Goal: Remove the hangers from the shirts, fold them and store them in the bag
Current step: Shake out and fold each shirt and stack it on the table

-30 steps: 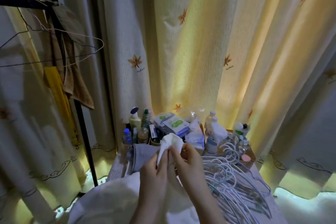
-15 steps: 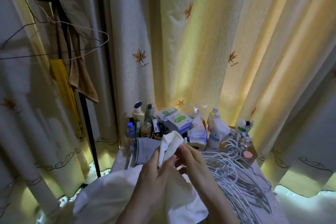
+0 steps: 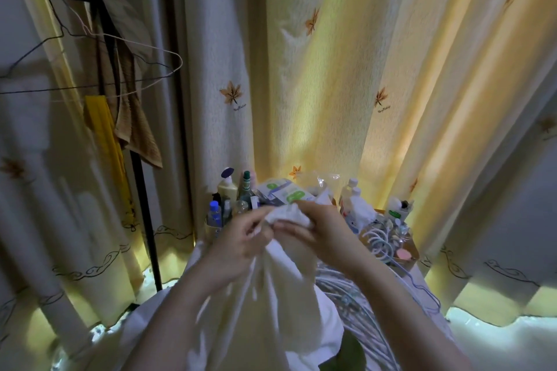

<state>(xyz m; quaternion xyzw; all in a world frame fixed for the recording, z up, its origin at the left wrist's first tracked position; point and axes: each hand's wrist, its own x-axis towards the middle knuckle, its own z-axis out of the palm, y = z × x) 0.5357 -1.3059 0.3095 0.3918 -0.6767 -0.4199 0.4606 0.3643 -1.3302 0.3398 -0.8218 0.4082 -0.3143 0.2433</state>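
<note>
Clothes rack (image 3: 141,208): well left of the hands; dark pole carrying bare wire hangers (image 3: 126,81) and a brown towel (image 3: 137,135).
Left hand (image 3: 241,245): fingers curled, pinching the top of the white shirt (image 3: 271,310).
White shirt: bunched top gripped between both hands, body hanging from them toward the person, long axis running down and nearward; no hanger seen in it. Neither hand nearer.
Right hand (image 3: 327,233): curled over the bunched cloth, gripping it.
Bottles (image 3: 227,190): just beyond the hands.
White hanger pile (image 3: 361,292): right of the right hand.
Bag: not seen.
</note>
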